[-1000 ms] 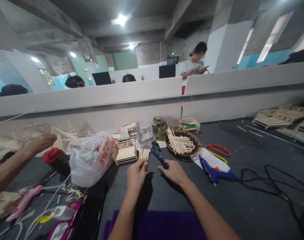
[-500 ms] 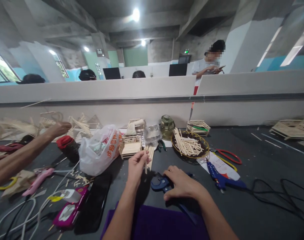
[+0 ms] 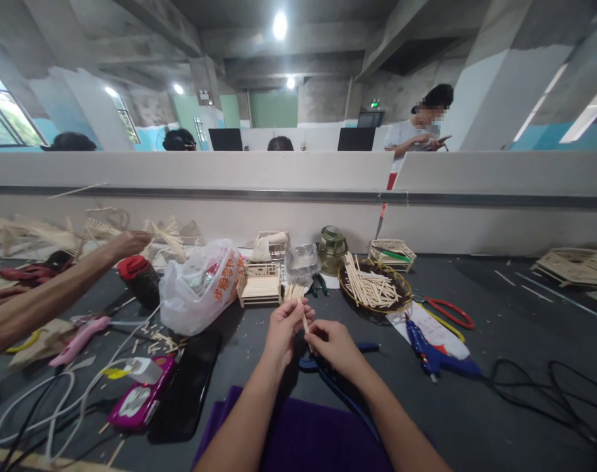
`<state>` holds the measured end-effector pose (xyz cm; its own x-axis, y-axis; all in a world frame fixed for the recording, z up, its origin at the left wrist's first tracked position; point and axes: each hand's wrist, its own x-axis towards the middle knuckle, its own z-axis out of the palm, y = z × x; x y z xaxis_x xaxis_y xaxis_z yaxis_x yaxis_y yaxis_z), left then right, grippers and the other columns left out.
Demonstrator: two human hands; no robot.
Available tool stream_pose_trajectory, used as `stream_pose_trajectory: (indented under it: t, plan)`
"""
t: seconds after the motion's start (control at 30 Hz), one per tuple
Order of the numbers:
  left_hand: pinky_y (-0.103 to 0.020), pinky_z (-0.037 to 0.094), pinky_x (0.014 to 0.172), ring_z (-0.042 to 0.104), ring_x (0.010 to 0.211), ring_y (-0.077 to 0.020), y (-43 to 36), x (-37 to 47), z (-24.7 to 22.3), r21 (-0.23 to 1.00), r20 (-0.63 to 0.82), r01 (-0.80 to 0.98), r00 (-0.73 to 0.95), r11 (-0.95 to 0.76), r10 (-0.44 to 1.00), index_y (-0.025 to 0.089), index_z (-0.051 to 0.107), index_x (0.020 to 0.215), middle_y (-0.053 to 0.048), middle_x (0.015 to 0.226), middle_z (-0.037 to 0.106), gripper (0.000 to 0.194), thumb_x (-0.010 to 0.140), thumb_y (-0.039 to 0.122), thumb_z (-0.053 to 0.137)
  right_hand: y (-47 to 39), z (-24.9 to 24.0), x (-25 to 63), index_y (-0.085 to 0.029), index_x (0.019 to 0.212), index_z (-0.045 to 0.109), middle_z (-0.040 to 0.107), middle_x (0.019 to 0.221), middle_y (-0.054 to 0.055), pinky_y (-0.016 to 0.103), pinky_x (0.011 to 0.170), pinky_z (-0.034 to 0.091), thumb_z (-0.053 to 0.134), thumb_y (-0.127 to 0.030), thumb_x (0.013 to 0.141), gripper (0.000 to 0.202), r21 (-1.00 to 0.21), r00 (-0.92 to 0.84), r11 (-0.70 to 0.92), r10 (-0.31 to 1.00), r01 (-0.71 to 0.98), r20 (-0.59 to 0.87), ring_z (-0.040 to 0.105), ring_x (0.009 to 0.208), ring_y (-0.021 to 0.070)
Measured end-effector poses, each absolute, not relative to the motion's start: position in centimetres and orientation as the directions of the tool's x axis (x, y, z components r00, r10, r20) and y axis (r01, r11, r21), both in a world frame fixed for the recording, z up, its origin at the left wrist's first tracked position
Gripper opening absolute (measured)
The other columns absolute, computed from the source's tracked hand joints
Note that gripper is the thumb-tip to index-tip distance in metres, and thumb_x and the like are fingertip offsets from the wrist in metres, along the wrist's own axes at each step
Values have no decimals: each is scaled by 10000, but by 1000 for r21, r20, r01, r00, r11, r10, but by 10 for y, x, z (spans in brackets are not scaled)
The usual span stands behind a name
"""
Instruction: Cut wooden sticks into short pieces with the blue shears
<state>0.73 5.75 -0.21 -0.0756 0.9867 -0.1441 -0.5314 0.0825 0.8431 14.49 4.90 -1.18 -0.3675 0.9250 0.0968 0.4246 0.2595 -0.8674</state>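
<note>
My left hand (image 3: pixel 285 329) pinches a thin wooden stick (image 3: pixel 305 318) near its upper part. At the stick's lower end are the closed fingertips of my right hand (image 3: pixel 331 342), so both hands grip it. Under and behind my right hand lies a blue-handled cutter (image 3: pixel 347 396), partly covered. Just past my left hand is a small pile of wooden sticks (image 3: pixel 294 290). A wicker basket (image 3: pixel 406 303) full of cut sticks (image 3: pixel 375 286) stands to the right. Left of the pile sits a small model bed made of sticks (image 3: pixel 260 286).
A white plastic bag (image 3: pixel 196 292), black phone (image 3: pixel 185 393) and pink power strip (image 3: pixel 143 396) lie to the left. Rightward are red-handled pliers (image 3: pixel 448 311) and a blue glue gun (image 3: pixel 436 354) with its cable. A co-worker's arm (image 3: pixel 67 282) reaches in at far left.
My right hand has left the blue cutter and moved up and left to take the stick's lower end. My left hand has moved slightly right with the stick.
</note>
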Motion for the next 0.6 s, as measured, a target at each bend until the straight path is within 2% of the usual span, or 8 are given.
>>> stream_pose_trajectory:
  t: [0.1, 0.2, 0.37, 0.47, 0.6]
  plan:
    - [-235, 495, 683, 649, 872, -179, 63, 2, -4, 902, -80, -431, -236, -30, 969, 139, 676, 1004, -113, 986, 687, 492, 589, 364, 813, 57, -20, 151, -177, 693, 567, 571, 506, -36, 187, 418, 377, 551, -285, 764, 130, -914, -328, 81, 943, 397, -59, 520, 432, 107]
    - [-216, 483, 632, 628, 857, -157, 68, -10, -3, 917, -42, -383, -365, -108, 930, 156, 637, 1067, -103, 1028, 662, 532, 619, 407, 778, 73, -24, 155, -176, 726, 551, 568, 482, -47, 169, 366, 365, 551, -228, 733, 53, -894, -253, -46, 951, 446, -176, 496, 376, 93]
    - [-207, 476, 580, 594, 704, -111, 70, -19, -2, 908, -56, -405, -380, -112, 923, 142, 636, 996, -66, 887, 657, 479, 618, 406, 764, 105, -24, 134, -169, 805, 563, 590, 464, -39, 165, 349, 380, 583, -130, 684, 129, -839, -224, -92, 943, 537, -246, 526, 361, 106]
    - [-211, 473, 556, 581, 658, -107, 70, -19, -2, 906, -81, -417, -339, -72, 937, 132, 645, 953, -59, 827, 656, 471, 593, 404, 776, 114, -29, 116, -155, 875, 576, 619, 514, -23, 169, 372, 418, 593, -152, 722, 154, -824, -234, -99, 934, 558, -270, 595, 429, 127]
    - [-208, 471, 553, 571, 649, -103, 69, -19, 0, 904, -83, -423, -325, -66, 942, 125, 645, 935, -53, 800, 649, 441, 605, 393, 762, 115, -34, 107, -154, 989, 602, 673, 670, -5, 166, 434, 455, 565, -184, 793, 202, -787, -215, -49, 950, 615, -227, 641, 523, 114]
